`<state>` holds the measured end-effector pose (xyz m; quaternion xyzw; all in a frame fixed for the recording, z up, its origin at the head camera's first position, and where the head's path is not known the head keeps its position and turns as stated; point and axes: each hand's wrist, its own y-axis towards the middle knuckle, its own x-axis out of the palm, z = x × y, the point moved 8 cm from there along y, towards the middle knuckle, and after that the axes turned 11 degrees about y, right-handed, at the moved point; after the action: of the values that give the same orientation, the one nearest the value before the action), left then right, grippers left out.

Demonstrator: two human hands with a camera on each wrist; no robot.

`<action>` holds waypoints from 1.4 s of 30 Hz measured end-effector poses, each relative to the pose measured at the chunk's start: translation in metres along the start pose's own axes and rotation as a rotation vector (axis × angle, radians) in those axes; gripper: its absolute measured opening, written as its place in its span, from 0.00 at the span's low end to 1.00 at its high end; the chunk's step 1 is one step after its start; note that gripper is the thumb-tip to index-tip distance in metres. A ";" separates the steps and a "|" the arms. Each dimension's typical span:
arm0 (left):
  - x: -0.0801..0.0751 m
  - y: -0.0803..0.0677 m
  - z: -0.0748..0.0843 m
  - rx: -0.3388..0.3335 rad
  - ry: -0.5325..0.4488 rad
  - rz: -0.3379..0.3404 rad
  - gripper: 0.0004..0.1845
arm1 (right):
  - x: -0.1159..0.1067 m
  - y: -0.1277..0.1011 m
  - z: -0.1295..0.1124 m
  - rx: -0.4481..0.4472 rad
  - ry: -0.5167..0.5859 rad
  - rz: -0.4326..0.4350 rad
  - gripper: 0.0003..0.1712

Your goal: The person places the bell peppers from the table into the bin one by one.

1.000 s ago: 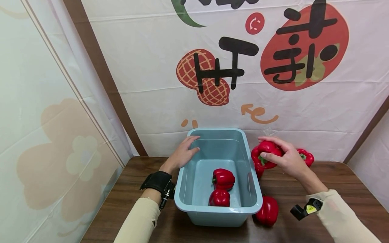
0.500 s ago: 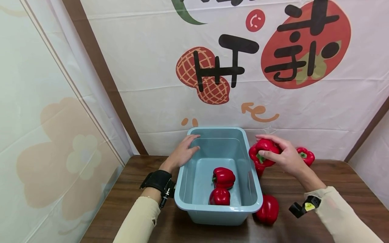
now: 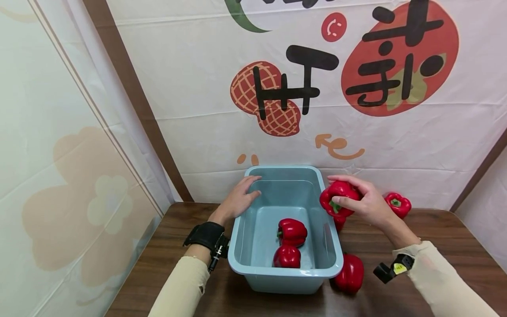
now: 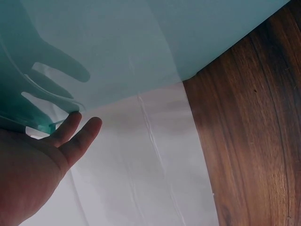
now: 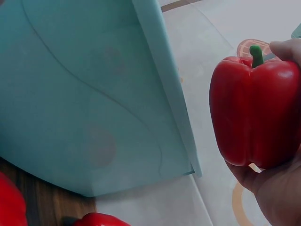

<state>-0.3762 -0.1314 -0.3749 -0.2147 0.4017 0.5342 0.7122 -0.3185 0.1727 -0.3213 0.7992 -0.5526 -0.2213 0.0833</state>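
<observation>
A light blue plastic tub [image 3: 245, 259] stands on a dark wooden table [image 3: 166, 246]. Two red bell peppers [image 3: 292, 232] [image 3: 286, 257] lie inside it. My right hand [image 3: 366, 203] grips another red pepper [image 3: 336, 197] [image 5: 256, 110] in the air just beside the tub's far right rim. My left hand [image 3: 237, 200] rests on the tub's far left rim [image 4: 47, 125] with fingers hooked over the edge.
More red peppers lie on the table right of the tub: one [image 3: 350, 273] by the near corner, one [image 3: 398, 204] at the back, one [image 3: 339, 223] partly hidden below my right hand. A printed cloth backdrop [image 3: 277, 88] hangs behind.
My right hand has carried the held pepper a little left and up, closer to the tub's rim. The left hand has stayed on the rim.
</observation>
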 end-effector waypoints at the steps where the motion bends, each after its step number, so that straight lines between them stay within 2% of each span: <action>1: 0.000 0.000 0.000 0.001 0.001 0.001 0.28 | 0.001 0.001 0.000 -0.002 0.002 -0.003 0.33; 21: 0.002 0.000 0.000 -0.003 -0.015 0.001 0.28 | 0.027 0.010 0.003 -0.019 0.017 -0.087 0.34; 42: 0.000 -0.001 0.000 -0.007 -0.017 0.003 0.28 | 0.050 0.016 -0.002 0.009 0.011 -0.152 0.35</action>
<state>-0.3753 -0.1314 -0.3749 -0.2117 0.3941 0.5385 0.7140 -0.3167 0.1208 -0.3268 0.8405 -0.4909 -0.2199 0.0657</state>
